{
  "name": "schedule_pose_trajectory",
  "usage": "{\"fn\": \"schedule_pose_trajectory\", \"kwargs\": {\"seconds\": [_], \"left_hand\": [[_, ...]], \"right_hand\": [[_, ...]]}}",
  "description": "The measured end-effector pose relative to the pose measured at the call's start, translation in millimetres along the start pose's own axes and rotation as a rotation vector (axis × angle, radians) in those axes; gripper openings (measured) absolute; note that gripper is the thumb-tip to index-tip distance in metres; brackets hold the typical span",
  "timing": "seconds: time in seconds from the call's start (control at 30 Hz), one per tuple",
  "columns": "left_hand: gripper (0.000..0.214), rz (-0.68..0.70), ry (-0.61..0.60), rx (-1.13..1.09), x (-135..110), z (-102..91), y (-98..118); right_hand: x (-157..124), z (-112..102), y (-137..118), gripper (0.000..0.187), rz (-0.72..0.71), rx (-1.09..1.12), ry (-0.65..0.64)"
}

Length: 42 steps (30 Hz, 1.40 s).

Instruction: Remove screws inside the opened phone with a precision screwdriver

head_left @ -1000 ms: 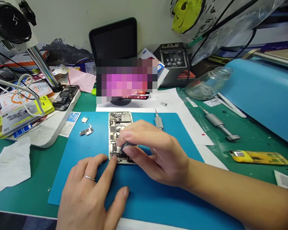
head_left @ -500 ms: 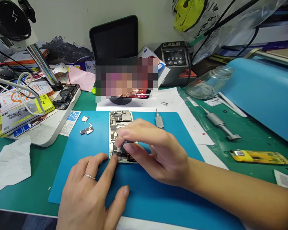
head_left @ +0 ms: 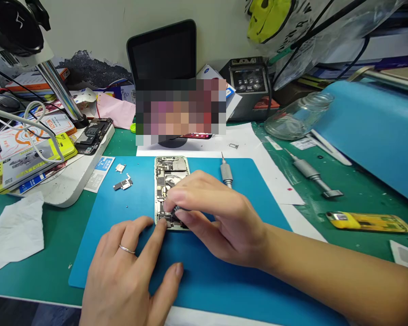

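Observation:
An opened phone (head_left: 161, 181), its circuit board and inner parts bare, lies upright in view on the blue mat (head_left: 98, 244). My left hand (head_left: 125, 267) rests flat with its fingers apart, the index fingertip touching the phone's lower left edge. Over the phone's lower right, my right hand (head_left: 221, 217) pinches a dark ridged tool (head_left: 175, 210); most of it is hidden by the fingers, so its kind is unclear. Left of the phone lie a small metal plate (head_left: 120, 168) and a black and silver part (head_left: 123, 182). A grey screwdriver (head_left: 226, 172) lies beyond my right hand.
Another screwdriver (head_left: 309, 172), a glass jar (head_left: 292, 120) and a yellow phone-shaped piece (head_left: 370, 222) are at the right. Boxes (head_left: 34, 163) and another opened phone (head_left: 94, 135) crowd the left, near a metal stand (head_left: 61, 90). A dark screen (head_left: 163, 54) stands behind.
My right hand has shifted slightly and turned a little over the phone, still pinching the dark tool. My left hand stays in place.

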<state>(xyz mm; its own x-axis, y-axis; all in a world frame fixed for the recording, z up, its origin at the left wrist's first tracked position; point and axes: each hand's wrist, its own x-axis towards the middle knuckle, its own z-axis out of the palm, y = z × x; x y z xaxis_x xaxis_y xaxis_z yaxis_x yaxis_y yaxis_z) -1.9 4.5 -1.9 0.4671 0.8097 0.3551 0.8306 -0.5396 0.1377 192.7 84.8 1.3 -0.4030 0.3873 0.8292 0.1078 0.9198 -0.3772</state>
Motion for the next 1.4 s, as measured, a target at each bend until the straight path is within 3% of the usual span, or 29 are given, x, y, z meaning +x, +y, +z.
{"fn": "schedule_pose_trajectory", "kwargs": {"seconds": [0.13,0.33,0.47,0.53,0.7,0.97,1.17,1.4], "left_hand": [[0.043,-0.001,0.002,0.01,-1.7,-0.7,0.1],[0.05,-0.011,0.019,0.011,0.3,-1.2,0.3],[0.024,-0.074,0.031,-0.061,-0.1,-2.6,3.4],[0.014,-0.094,0.018,-0.086,-1.0,-3.1,4.9],[0.013,-0.106,0.007,-0.095,-2.8,-3.3,6.3],[0.012,-0.119,0.003,-0.11,-0.5,-3.1,6.5],[0.011,-0.143,-0.01,-0.116,2.4,-3.3,7.4],[0.012,-0.234,-0.118,-0.243,6.2,-9.0,4.2]], "right_hand": [[-1.5,0.6,0.9,0.035,-0.021,-0.008,0.005],[-6.5,3.9,1.7,0.047,0.094,-0.023,0.136],[-9.3,5.7,1.3,0.047,0.124,0.044,0.244],[-10.2,5.9,2.0,0.043,0.126,0.089,0.206],[-12.5,7.4,5.8,0.031,0.138,0.15,0.005],[-9.9,7.7,4.5,0.01,0.117,-0.033,-0.174],[-8.1,7.5,6.2,0.006,0.095,-0.043,-0.182],[-9.5,9.9,6.5,0.012,0.145,-0.014,-0.173]]}}
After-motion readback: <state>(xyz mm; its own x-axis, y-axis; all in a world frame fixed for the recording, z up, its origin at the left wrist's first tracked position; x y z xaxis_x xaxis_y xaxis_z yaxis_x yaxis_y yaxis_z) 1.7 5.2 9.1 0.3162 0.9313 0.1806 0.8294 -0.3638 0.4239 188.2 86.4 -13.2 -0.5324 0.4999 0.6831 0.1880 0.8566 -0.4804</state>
